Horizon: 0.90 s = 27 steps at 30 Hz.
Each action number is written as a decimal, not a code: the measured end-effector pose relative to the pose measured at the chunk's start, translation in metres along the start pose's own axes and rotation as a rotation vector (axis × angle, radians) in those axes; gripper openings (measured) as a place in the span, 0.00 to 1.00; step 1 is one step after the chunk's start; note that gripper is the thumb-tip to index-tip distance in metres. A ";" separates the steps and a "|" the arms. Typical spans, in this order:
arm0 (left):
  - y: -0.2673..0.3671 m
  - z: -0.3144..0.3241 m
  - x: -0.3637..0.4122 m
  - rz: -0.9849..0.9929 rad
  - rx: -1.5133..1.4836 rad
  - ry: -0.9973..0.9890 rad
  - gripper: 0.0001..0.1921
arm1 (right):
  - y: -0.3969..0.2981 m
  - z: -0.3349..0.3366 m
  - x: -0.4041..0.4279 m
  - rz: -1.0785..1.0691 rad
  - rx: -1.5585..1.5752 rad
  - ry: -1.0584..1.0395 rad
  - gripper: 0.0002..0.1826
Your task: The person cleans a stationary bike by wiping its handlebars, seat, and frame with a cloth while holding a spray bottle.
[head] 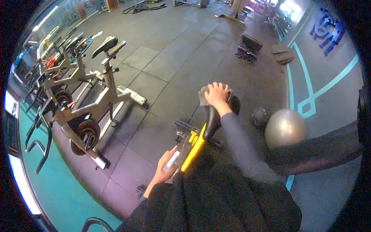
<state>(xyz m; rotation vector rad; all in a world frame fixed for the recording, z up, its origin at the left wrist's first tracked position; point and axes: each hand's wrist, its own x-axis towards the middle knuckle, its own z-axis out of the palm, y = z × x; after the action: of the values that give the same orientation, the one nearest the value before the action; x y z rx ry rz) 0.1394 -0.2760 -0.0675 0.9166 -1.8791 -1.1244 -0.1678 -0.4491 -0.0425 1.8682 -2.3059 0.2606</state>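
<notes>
My right hand (217, 94) presses a grey cloth (203, 97) against the top of a black padded seat (214, 121), fingers spread over it. The seat appears to belong to an exercise bike with a yellow frame part (194, 150) running down towards my body. Lower left, my left hand (165, 168) is closed around a whitish piece (173, 160) beside the yellow part; whether that piece belongs to the bike cannot be told. A black pedal-like part (185, 126) juts out above the left hand. My dark clothing hides the machine's lower end.
Silver spin bikes (108, 78) stand in a row at left on dark rubber floor tiles (145, 127). To the right are a silver exercise ball (286, 127), a dark padded beam (316, 152) and a wall (333, 107) with turquoise stripes. A black bench (249, 47) stands farther off.
</notes>
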 end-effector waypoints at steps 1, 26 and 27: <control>0.001 -0.001 -0.001 0.004 -0.002 0.001 0.33 | 0.004 -0.003 0.007 0.033 0.007 -0.077 0.21; -0.003 -0.010 0.006 -0.134 -0.101 -0.070 0.34 | -0.002 -0.010 -0.050 -0.121 0.178 0.079 0.10; -0.004 -0.013 0.005 -0.133 -0.074 -0.064 0.34 | -0.004 -0.006 -0.039 -0.108 0.176 0.073 0.12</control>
<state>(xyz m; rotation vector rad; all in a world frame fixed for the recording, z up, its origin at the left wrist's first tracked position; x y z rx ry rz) 0.1490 -0.2867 -0.0661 0.9864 -1.8356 -1.3086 -0.1559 -0.4118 -0.0455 2.0198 -2.1893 0.5237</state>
